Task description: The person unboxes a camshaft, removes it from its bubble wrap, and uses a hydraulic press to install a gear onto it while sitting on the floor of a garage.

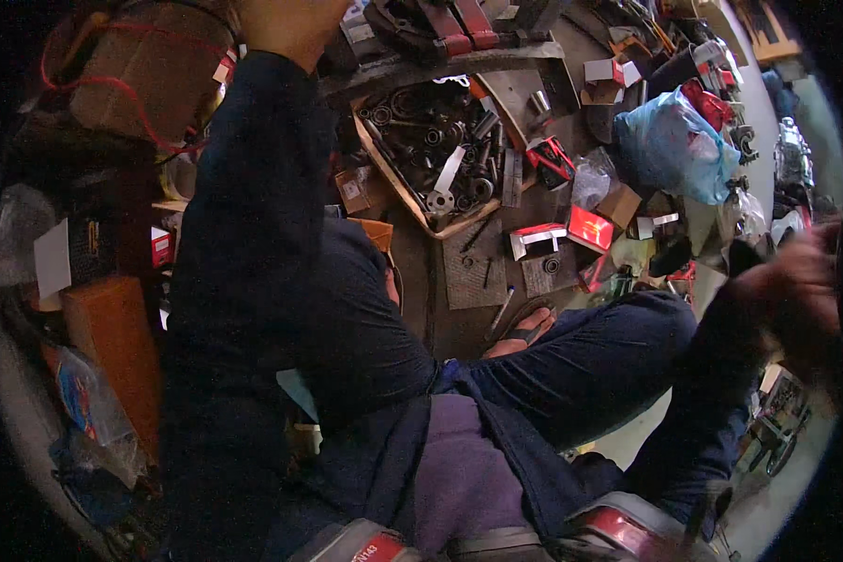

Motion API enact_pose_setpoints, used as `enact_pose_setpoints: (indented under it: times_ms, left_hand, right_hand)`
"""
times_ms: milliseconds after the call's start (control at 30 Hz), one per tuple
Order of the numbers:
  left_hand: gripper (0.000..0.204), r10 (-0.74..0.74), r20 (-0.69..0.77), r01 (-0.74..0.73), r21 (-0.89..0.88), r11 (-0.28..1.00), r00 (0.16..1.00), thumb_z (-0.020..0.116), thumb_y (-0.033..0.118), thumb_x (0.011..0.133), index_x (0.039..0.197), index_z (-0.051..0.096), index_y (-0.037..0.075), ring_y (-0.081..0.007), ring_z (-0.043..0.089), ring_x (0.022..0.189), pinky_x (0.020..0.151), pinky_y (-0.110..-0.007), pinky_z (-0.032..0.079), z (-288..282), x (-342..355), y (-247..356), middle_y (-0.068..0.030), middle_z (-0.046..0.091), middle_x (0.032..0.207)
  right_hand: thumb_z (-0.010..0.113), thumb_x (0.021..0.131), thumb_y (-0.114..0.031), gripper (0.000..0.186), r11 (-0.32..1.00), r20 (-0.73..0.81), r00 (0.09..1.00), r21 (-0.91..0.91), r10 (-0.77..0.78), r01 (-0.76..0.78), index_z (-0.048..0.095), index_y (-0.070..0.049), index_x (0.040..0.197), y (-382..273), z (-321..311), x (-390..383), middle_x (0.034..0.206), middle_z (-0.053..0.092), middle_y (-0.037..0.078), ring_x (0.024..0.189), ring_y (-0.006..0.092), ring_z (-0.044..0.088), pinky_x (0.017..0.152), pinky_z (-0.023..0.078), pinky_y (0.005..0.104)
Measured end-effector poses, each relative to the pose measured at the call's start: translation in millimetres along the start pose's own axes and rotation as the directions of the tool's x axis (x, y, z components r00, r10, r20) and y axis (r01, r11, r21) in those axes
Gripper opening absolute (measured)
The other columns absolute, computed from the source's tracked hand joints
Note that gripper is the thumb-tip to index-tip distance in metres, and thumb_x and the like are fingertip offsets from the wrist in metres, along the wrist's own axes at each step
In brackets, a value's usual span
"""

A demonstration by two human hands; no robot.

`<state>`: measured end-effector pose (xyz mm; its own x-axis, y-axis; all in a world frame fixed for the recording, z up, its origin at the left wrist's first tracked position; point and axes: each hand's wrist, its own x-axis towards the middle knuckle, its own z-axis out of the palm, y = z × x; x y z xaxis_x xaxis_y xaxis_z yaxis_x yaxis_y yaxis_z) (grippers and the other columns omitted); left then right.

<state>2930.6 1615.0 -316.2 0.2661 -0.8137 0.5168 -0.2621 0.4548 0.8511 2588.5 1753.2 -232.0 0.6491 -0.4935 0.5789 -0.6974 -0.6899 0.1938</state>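
Note:
My left arm reaches far forward, and my left hand (290,28) is cut off by the upper edge, so its fingers are hidden. It is nearest to a dark metal frame with a red part (468,33). Out at the far right, my right hand (801,290) is raised and smeared by motion. Something dark (745,258) shows beside it, but I cannot tell whether the hand holds it. Between my arms a wooden-edged tray (393,178) holds many greasy metal parts, with a pale flat metal piece (450,173) lying on top.
Red and white boxes (590,229) lie open right of the tray. Beyond them sits a blue plastic bag (674,145). A pen (503,309) lies near my sandalled foot (529,328). At left stand cardboard boxes (112,356) and a red cable (112,84).

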Motion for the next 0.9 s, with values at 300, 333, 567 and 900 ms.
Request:
enact_pose_setpoints:
  times_ms: [300, 333, 567, 900]
  left_hand:
    - [0.011, 0.004, -0.030, -0.001, 0.113, 0.994, 1.000, 0.057, 0.011, 0.096, 0.098, 0.061, 0.001, -0.0098, 0.056, 0.059, 0.053, -0.028, 0.045, -2, -1, 5, -0.0030, 0.060, 0.073]
    - [0.011, -0.024, -0.053, 0.032, 0.147, 0.989, 0.998, 0.059, 0.012, 0.095, 0.097, 0.062, 0.001, -0.0101, 0.056, 0.059, 0.053, -0.029, 0.045, -11, -4, 7, -0.0031, 0.060, 0.074]
    - [0.010, 0.076, -0.063, -0.067, 0.138, 0.988, 0.995, 0.061, 0.011, 0.092, 0.097, 0.062, 0.002, -0.0114, 0.057, 0.059, 0.053, -0.030, 0.046, -9, -3, 2, -0.0047, 0.062, 0.074]
    - [0.011, 0.005, -0.098, 0.019, 0.245, 0.969, 0.995, 0.060, 0.014, 0.094, 0.094, 0.061, 0.002, -0.0125, 0.057, 0.064, 0.056, -0.032, 0.046, -11, -2, 16, -0.0056, 0.061, 0.076]
  right_hand:
    - [0.071, 0.081, -0.022, 0.034, 0.984, 0.044, 0.995, 0.159, -0.094, 0.086, 0.062, -0.005, 0.109, -19, 9, 2, 0.074, 0.061, 0.007, 0.071, 0.0248, 0.063, 0.068, 0.053, 0.0394]
    - [0.071, 0.081, -0.021, 0.034, 0.952, 0.064, 0.982, 0.263, -0.176, 0.153, 0.063, -0.004, 0.109, -27, 24, 2, 0.074, 0.060, 0.007, 0.072, 0.0251, 0.063, 0.068, 0.053, 0.0396]
    - [0.070, 0.083, -0.018, 0.034, 0.990, -0.120, 0.985, -0.052, 0.125, -0.132, 0.063, -0.003, 0.112, 8, -7, 9, 0.078, 0.063, 0.008, 0.074, 0.0260, 0.065, 0.068, 0.054, 0.0379]
    - [0.072, 0.081, -0.013, 0.038, 0.956, 0.119, 0.976, 0.252, -0.183, 0.148, 0.063, -0.003, 0.116, -23, 7, 4, 0.085, 0.067, 0.010, 0.075, 0.0264, 0.068, 0.066, 0.055, 0.0338]
